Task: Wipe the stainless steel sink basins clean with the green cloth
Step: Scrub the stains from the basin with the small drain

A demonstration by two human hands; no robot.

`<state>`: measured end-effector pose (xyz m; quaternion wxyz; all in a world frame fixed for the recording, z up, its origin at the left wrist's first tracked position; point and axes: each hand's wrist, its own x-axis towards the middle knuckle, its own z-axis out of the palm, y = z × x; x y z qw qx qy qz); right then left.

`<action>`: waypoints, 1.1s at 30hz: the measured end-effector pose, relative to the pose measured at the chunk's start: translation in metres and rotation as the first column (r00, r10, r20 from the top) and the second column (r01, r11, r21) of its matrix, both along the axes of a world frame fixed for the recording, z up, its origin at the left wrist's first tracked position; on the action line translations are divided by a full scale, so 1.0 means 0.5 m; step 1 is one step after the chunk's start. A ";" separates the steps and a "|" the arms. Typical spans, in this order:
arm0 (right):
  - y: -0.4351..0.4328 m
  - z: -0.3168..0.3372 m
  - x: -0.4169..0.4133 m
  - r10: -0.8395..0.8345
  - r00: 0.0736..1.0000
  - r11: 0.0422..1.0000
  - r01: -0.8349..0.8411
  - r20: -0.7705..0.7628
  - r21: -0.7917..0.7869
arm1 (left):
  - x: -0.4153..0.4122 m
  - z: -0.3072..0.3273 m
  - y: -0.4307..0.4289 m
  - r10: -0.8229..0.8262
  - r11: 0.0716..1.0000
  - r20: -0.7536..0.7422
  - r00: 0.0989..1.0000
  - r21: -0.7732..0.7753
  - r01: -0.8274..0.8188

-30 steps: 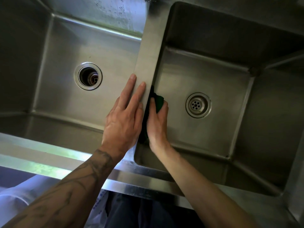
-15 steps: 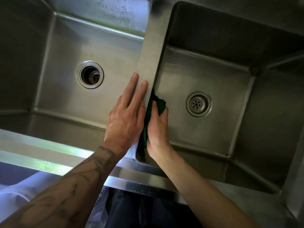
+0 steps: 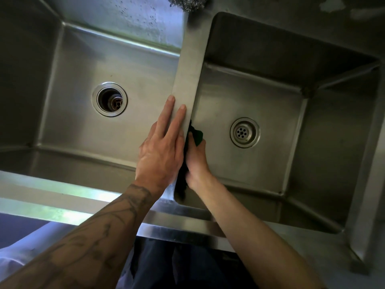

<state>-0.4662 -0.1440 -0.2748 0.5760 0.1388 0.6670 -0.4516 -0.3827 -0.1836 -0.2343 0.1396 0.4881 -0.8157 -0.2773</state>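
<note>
- Steel, brushed and dull, forms both rectangular tubs: left basin point(image 3: 87, 132), right basin point(image 3: 270, 153), with a flat divider point(image 3: 189, 80) between them.
- My left grip point(image 3: 161, 151) lies flat on the divider, fingers straight, holding nothing.
- My right grip point(image 3: 196, 161) curls round the crumpled green cloth point(image 3: 198, 135), pressing it to the right basin's left wall, near end.

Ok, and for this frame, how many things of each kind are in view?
Sink basins: 2
Drains: 2
Hands: 2, left hand and right hand
Green cloth: 1
Steel scourer: 1
Total: 8
</note>
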 end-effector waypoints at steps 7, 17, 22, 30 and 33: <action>0.016 0.022 -0.006 0.061 0.997 0.998 -0.061 0.055 0.002 | 0.004 -0.002 0.000 -0.011 1.000 0.002 1.000 -0.015 0.011; 0.020 -0.161 -0.026 0.260 0.957 0.965 -0.257 -0.126 0.045 | 0.000 0.002 -0.003 0.015 0.999 0.002 1.000 -0.031 -0.015; 0.083 -0.063 -0.064 0.634 0.768 0.768 -0.639 -0.090 -0.049 | -0.002 0.001 0.001 0.014 0.999 -0.009 1.000 -0.034 -0.014; 0.122 -0.046 -0.089 0.843 0.451 0.443 -0.891 -0.293 -0.097 | -0.003 0.005 0.003 0.043 0.999 0.001 0.999 -0.029 -0.043; 0.157 -0.031 -0.103 0.855 0.402 0.375 -0.916 -0.329 -0.143 | -0.004 0.007 0.011 0.056 0.998 0.022 0.998 -0.018 -0.055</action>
